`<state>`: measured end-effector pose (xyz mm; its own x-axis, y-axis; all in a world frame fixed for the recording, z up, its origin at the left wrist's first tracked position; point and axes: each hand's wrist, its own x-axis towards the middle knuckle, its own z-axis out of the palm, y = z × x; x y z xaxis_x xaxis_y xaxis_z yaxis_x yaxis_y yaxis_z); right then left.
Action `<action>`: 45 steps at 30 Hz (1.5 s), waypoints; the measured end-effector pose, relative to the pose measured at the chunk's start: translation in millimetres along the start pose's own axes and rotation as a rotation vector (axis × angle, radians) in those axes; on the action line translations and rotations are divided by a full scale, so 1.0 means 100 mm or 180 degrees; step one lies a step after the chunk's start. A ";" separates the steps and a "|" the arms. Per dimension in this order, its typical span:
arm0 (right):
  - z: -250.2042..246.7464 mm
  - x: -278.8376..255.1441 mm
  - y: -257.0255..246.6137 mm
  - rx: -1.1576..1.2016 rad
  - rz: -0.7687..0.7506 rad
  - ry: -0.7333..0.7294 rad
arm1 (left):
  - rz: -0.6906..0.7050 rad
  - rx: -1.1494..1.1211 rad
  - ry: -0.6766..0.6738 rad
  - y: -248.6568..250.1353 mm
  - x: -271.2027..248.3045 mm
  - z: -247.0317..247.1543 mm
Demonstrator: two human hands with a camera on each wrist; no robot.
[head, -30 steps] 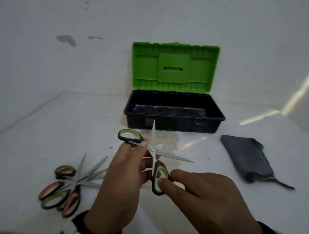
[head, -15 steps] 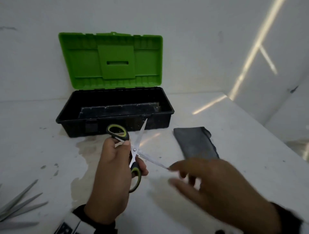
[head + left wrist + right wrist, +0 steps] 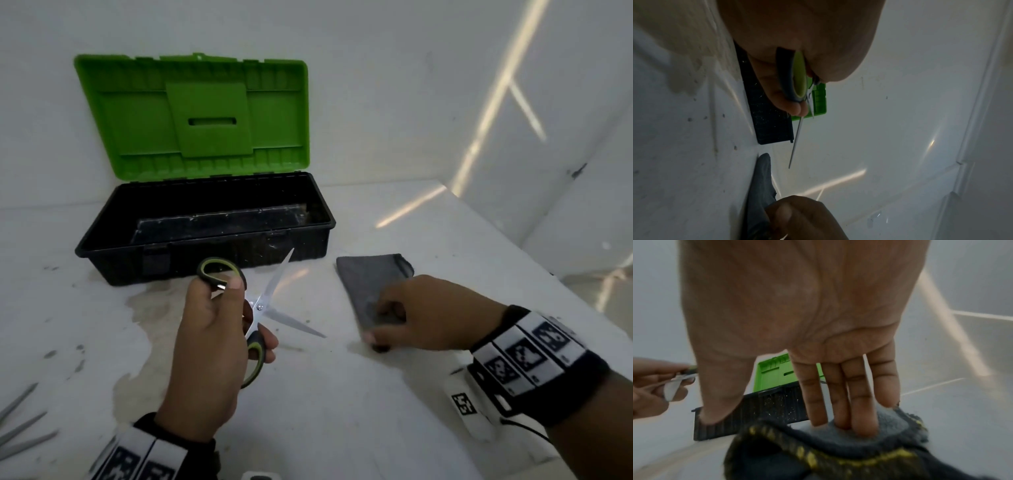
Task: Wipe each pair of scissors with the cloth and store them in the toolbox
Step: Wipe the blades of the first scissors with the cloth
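My left hand (image 3: 219, 329) grips green-and-black scissors (image 3: 259, 307) by their handles, held above the table with the blades spread apart; the wrist view shows the same handle (image 3: 798, 78) in the curled fingers. To the right, a folded grey cloth (image 3: 371, 274) lies on the table. My right hand (image 3: 414, 315) rests on its near end. Its straight fingers (image 3: 859, 402) press into the cloth (image 3: 838, 451), which bunches up under them. The black toolbox (image 3: 205, 263) stands behind the scissors, its green lid (image 3: 205, 116) raised, and it looks empty.
Blade tips of other scissors (image 3: 20, 431) poke in at the lower left edge. White walls close the back and right. The table's right edge (image 3: 534, 260) runs just beyond the cloth. A pale stain (image 3: 144, 308) marks the tabletop in front of the toolbox.
My right hand let go of the scissors' lower handle, swung right and came down on the cloth. The left hand keeps the scissors. The view turned right, so the other scissors slid almost out of frame.
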<state>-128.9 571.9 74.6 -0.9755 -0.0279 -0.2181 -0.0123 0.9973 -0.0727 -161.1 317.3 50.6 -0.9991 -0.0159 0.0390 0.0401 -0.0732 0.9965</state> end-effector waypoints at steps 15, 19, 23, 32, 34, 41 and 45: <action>0.01 1.04 0.02 -0.0426 0.0748 0.0149 | 0.0071 -0.0066 0.0334 0.04 0.15 -0.10; -0.07 1.01 0.06 -0.0222 0.0674 0.0491 | 0.0068 -0.0106 0.0328 0.04 0.17 -0.13; -0.21 0.81 0.03 0.0210 0.0352 0.1222 | 0.0075 -0.0244 0.0388 0.08 0.18 -0.18; -0.47 0.06 -0.48 0.2042 -0.0311 0.2052 | 0.0247 -0.0517 0.0576 0.26 0.12 -0.31; -0.46 -0.01 -0.63 0.2765 -0.0454 0.2207 | 0.0295 -0.0521 0.0616 0.31 0.10 -0.32; -0.35 0.00 -1.22 0.4680 -0.0518 0.1997 | 0.0460 -0.0597 0.0656 0.45 0.01 -0.46; -0.32 -0.02 -1.43 0.4179 -0.0566 0.2161 | 0.0489 -0.0533 0.0753 0.49 -0.02 -0.60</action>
<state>-132.6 431.2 116.4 -0.9005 0.2650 0.3446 -0.2976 0.2021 -0.9330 -156.7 254.3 95.3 -0.9513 -0.2693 0.1502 0.2114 -0.2148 0.9535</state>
